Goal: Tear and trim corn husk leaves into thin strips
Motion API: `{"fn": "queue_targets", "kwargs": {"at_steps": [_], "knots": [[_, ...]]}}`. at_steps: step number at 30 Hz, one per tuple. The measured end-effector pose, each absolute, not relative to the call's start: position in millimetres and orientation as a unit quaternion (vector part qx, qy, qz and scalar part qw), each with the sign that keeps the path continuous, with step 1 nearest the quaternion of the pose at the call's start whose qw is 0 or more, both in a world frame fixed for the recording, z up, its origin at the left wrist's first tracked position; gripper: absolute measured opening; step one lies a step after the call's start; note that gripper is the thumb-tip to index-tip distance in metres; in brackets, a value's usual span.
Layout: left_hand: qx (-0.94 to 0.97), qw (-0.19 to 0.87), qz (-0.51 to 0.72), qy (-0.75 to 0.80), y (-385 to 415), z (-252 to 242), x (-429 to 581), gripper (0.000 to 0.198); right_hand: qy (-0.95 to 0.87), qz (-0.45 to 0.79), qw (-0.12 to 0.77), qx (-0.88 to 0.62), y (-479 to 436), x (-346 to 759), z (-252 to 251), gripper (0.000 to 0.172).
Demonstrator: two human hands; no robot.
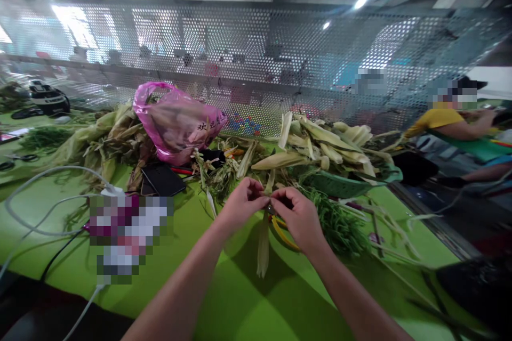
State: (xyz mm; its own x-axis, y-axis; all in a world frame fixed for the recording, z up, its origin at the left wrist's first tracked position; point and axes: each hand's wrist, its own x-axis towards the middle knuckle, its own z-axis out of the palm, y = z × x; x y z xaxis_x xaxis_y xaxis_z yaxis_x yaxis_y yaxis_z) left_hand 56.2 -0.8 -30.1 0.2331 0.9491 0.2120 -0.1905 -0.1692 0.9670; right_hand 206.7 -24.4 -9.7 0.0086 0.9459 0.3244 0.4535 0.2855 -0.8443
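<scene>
Both my hands meet above the green table [240,298]. My left hand [242,203] and my right hand [298,216] are closed in pinches on the top of a pale corn husk strip [263,248], which hangs down between them to the table. Under my right hand lie yellow-handled scissors [285,234], partly hidden. Green leafy stems [340,226] lie just right of my right hand.
A green basket [348,184] piled with corn husks stands behind my hands. A pink plastic bag [178,122], more husks, a black phone [164,179] and white cables [36,200] lie at the left. A perforated metal screen runs along the back. A person in yellow sits at the right.
</scene>
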Motion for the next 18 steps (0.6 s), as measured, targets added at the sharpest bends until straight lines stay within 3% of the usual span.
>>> {"fn": "queue_targets", "kwargs": {"at_steps": [3, 7, 18], "knots": [[0.568, 0.543, 0.516, 0.341, -0.8, -30.5, 57.9, 0.024, -0.619, 0.344, 0.462, -0.534, -21.8, 208.0, -10.7, 0.015], [0.614, 0.456, 0.532, 0.364, -3.4, -29.1, 59.4, 0.017, -0.596, 0.386, 0.461, -0.533, -18.6, 210.5, -13.0, 0.015], [0.704, 0.3, 0.497, 0.409, -5.5, -29.2, 54.6, 0.014, -0.682, 0.258, 0.426, -0.535, -21.0, 211.8, -10.5, 0.01]]}}
